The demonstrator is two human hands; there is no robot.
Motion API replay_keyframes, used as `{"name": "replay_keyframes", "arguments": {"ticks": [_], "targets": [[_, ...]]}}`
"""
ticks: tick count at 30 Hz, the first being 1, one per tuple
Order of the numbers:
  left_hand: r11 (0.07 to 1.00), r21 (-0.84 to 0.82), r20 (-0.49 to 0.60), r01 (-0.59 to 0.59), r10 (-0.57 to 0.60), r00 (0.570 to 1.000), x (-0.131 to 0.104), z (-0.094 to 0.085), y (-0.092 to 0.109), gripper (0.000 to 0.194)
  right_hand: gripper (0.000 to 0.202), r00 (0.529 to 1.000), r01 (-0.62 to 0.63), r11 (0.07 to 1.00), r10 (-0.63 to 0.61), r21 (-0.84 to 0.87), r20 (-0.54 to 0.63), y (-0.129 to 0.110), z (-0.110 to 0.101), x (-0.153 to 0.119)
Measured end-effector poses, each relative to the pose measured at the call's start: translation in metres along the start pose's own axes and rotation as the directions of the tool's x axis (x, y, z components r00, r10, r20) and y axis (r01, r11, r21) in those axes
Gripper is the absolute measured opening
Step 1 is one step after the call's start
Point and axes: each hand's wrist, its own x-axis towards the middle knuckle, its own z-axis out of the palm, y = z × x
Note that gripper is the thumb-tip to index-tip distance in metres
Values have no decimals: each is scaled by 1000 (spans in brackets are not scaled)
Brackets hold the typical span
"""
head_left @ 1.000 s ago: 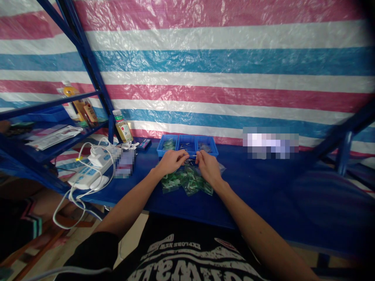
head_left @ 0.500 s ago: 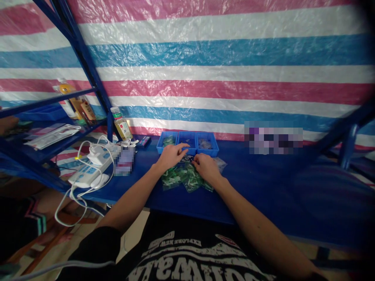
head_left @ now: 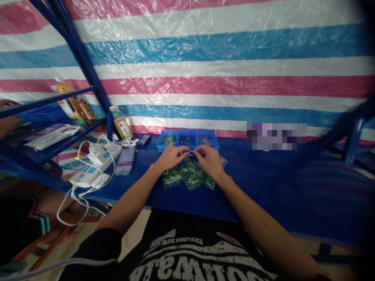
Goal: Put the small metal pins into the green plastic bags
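Observation:
My left hand (head_left: 172, 157) and my right hand (head_left: 208, 159) are close together at the front edge of the middle blue bin (head_left: 187, 145). Both have thumb and fingers pinched; small, thin, shiny pieces show by the fingertips, too tiny to name. Several slim metal-looking pieces lie in that middle bin. The left bin (head_left: 159, 147) contains greenish packets, the right bin (head_left: 216, 145) clear or greyish ones. Below my hands is a heap of small clear bags with green and white contents (head_left: 191, 175), partly covered by my right hand.
A white power strip (head_left: 83, 175) with tangled cables lies at left. Near it stand a bottle (head_left: 120, 123) and a small dark box (head_left: 143, 140). A blue metal frame (head_left: 84, 66) rises on the left, with another person's hand (head_left: 10, 121) beyond. Striped sheeting (head_left: 205, 86) hangs behind.
My left hand, outstretched over the bins before, has drawn back and closed its fingers. My right hand has risen slightly towards it. More thin pieces now show in the middle bin.

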Motion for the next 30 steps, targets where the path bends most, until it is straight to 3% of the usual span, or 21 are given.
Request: {"name": "replay_keyframes", "arguments": {"ticks": [6, 12, 16, 21, 26, 30], "targets": [[999, -6, 32, -53, 53, 998, -2, -1, 3, 30, 13, 998, -46, 984, 40, 171, 40, -1, 1, 0], [998, -21, 16, -57, 57, 998, -3, -1, 5, 28, 10, 991, 93, 995, -97, 44, 90, -2, 4, -3], [998, -24, 1, -61, 61, 998, -4, -2, 9, 29, 9, 991, 87, 996, -88, 9, 105, -4, 1, -3], [997, -27, -23, -75, 74, 997, -4, -3, 12, 28, 29, 990, 23, 996, -11, -81, 143, -6, -2, -4], [997, -21, -32, -73, 73, 997, -3, -2, 9, 24, 14, 992, 35, 999, -37, 17, 122, -5, 2, -4], [998, -14, -43, -62, 62, 997, -3, -2, 9, 23, 14, 992, 62, 997, -66, 34, 111, -2, 4, -4]]}}
